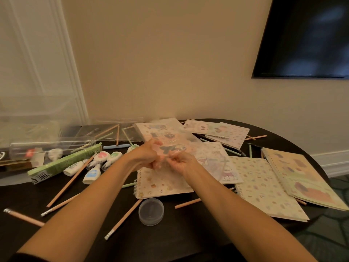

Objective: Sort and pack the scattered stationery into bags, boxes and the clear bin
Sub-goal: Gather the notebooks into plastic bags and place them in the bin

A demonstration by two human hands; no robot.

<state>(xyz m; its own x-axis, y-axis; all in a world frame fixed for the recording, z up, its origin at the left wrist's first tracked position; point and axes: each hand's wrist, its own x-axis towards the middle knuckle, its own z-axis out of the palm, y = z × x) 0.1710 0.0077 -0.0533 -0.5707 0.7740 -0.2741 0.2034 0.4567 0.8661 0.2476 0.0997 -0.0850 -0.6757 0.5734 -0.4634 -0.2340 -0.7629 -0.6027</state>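
While both hands meet over the notebooks, the step in hand looks like opening a clear bag (170, 146), so nothing is packed yet. The left hand (146, 155) and right hand (181, 161) each pinch the film's near edge, grips clenched on it, fingertips almost touching, forearms stretched forward and converging. Next the two layers need parting, then a notebook (164, 184) from the pile just below can slide in. Pencils (71, 181) and correction tapes (102, 157) lie scattered on the worktop (81, 233), the clear bin (34, 129) far left
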